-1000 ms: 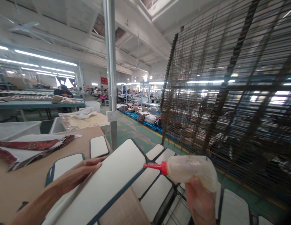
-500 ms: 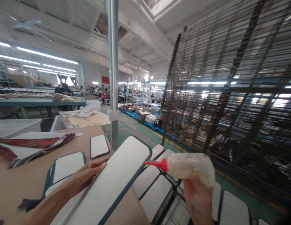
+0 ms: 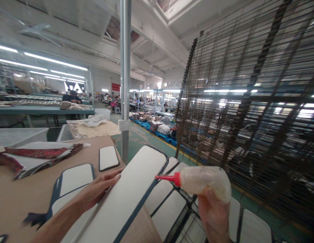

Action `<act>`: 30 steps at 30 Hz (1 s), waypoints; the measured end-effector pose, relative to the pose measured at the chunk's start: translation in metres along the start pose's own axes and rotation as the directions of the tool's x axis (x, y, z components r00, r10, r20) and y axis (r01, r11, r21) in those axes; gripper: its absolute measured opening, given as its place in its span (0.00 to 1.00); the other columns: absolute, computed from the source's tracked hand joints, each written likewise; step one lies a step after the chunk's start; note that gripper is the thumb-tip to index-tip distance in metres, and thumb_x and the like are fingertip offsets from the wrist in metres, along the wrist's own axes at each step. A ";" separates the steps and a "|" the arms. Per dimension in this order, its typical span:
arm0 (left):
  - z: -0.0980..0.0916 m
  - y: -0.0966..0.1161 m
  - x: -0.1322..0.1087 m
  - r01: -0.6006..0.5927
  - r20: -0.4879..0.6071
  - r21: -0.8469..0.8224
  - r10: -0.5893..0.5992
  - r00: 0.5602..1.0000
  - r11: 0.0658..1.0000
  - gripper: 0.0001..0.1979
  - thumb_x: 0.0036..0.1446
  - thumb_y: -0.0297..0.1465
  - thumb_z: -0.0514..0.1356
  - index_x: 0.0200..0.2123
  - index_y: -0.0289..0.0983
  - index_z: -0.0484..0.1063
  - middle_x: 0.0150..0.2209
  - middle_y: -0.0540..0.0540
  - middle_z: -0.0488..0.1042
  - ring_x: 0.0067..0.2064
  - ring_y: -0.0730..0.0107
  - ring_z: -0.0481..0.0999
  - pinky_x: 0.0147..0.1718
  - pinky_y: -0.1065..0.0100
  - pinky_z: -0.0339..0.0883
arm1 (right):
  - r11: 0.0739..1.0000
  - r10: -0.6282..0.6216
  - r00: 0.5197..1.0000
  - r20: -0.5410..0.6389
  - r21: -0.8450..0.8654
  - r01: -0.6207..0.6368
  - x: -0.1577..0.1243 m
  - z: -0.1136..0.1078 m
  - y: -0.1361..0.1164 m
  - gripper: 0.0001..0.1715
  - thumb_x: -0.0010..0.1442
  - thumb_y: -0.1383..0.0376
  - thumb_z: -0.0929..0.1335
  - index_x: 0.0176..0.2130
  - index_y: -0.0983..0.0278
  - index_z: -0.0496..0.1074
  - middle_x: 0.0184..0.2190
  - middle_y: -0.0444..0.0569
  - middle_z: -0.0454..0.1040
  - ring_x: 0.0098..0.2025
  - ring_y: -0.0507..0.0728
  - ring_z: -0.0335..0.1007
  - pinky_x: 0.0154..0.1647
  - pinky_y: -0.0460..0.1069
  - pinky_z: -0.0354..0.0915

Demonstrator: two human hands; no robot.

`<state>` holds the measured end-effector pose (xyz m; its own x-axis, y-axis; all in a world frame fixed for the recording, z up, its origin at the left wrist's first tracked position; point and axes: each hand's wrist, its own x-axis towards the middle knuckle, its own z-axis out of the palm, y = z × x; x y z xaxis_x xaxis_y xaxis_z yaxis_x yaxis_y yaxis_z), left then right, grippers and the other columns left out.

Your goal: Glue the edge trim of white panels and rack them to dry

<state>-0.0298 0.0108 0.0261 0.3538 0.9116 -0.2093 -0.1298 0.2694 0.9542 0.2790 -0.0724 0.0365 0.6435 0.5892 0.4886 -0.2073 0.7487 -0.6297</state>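
Observation:
My left hand [image 3: 102, 187] grips the left edge of a long white panel [image 3: 136, 182] with rounded corners and a dark blue border; its thumb and fingers close round that edge. The panel is tilted above the table's edge. In my right hand [image 3: 213, 212] is a translucent squeeze bottle [image 3: 203, 180], lying on its side. Its red nozzle [image 3: 168, 178] points left, with the tip at the panel's dark right border. Whether the tip touches the border I cannot tell. Under my left forearm lie more dark-edged white panels [image 3: 76, 179].
A brown-covered table [image 3: 17, 199] carries a small white panel [image 3: 108, 158] and folded red patterned fabric [image 3: 37, 153]. Several dark-edged panels [image 3: 169, 206] lie below right. A tall wire rack [image 3: 222, 91] stands at right. A metal post [image 3: 125, 77] rises beyond the table. A person [image 3: 72, 97] sits farther back.
The view has shifted slightly, so the panel and my left hand appear a little farther right. The nozzle tip now sits a little lower along the panel's dark border. Both holds are unchanged.

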 end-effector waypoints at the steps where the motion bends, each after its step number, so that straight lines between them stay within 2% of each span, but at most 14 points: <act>1: 0.000 0.000 0.000 0.000 -0.002 0.001 0.000 1.000 1.000 0.31 0.50 0.39 0.68 0.57 0.37 0.69 0.41 0.42 0.82 0.36 0.65 0.81 0.31 0.73 0.72 | 1.000 0.003 1.000 -0.001 0.000 -0.003 0.000 0.000 0.001 0.24 0.47 0.64 0.75 0.46 0.61 0.75 0.38 0.52 0.79 0.39 0.63 0.77 0.46 0.60 0.71; 10: 0.011 0.006 -0.003 -0.013 -0.019 -0.040 0.012 1.000 0.999 0.37 0.45 0.37 0.71 0.58 0.32 0.66 0.40 0.39 0.82 0.36 0.63 0.81 0.30 0.72 0.72 | 0.999 0.046 0.999 0.023 0.022 -0.046 -0.007 -0.001 -0.001 0.24 0.46 0.64 0.75 0.45 0.61 0.75 0.39 0.52 0.79 0.40 0.63 0.76 0.45 0.59 0.71; 16: 0.017 0.011 -0.001 0.006 -0.086 -0.058 -0.011 0.996 0.998 0.44 0.40 0.36 0.73 0.60 0.31 0.63 0.37 0.40 0.82 0.33 0.63 0.80 0.28 0.72 0.72 | 0.998 0.067 0.998 0.014 0.009 -0.068 -0.011 -0.001 -0.002 0.25 0.46 0.63 0.75 0.46 0.62 0.75 0.38 0.53 0.80 0.41 0.65 0.76 0.45 0.60 0.71; 26: 0.030 0.022 -0.004 0.007 -0.174 -0.004 -0.008 0.985 1.000 0.36 0.41 0.38 0.72 0.55 0.36 0.71 0.34 0.45 0.82 0.28 0.67 0.78 0.21 0.75 0.67 | 0.995 0.102 0.992 0.071 0.009 -0.103 -0.018 -0.001 -0.005 0.25 0.48 0.61 0.75 0.47 0.61 0.74 0.39 0.52 0.80 0.38 0.63 0.77 0.40 0.57 0.73; 30: 0.032 0.025 -0.001 -0.002 -0.199 0.005 0.003 0.980 1.000 0.36 0.40 0.38 0.72 0.55 0.36 0.71 0.33 0.44 0.82 0.28 0.68 0.78 0.21 0.76 0.67 | 0.994 0.112 0.990 0.089 0.000 -0.112 -0.021 -0.001 -0.007 0.24 0.48 0.60 0.75 0.46 0.61 0.75 0.37 0.52 0.80 0.37 0.63 0.77 0.39 0.56 0.73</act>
<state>-0.0037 0.0071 0.0565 0.1618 0.9559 -0.2451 -0.1257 0.2663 0.9556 0.2676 -0.0901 0.0300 0.5480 0.6939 0.4671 -0.2780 0.6777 -0.6807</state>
